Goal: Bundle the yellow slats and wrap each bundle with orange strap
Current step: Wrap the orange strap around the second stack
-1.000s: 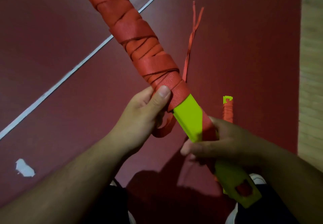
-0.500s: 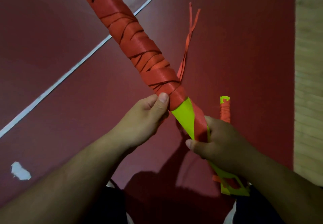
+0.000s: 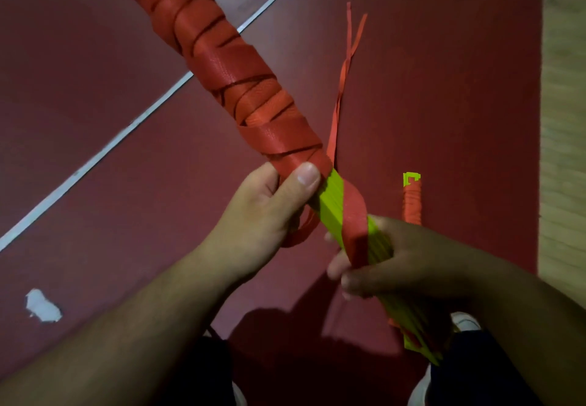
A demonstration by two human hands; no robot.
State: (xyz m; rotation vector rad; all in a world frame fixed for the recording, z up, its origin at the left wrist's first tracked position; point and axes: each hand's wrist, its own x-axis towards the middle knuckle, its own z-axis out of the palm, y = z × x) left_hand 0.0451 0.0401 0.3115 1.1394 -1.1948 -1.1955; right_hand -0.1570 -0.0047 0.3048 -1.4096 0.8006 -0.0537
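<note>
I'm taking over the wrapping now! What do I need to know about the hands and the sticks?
Left hand grips the bundle of yellow slats at the wrap's lower edge, thumb on the orange strap.
Right hand grips the bare slats with the strap's lowest turn.
Upper length is wrapped; the near end is bare and needs wrapping.
A wrapped bundle lies on the red floor to the right.

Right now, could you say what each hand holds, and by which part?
Both hold the slat bundle: left hand at the wrapped section's lower edge, right hand on the bare yellow part, over the orange strap.
</note>
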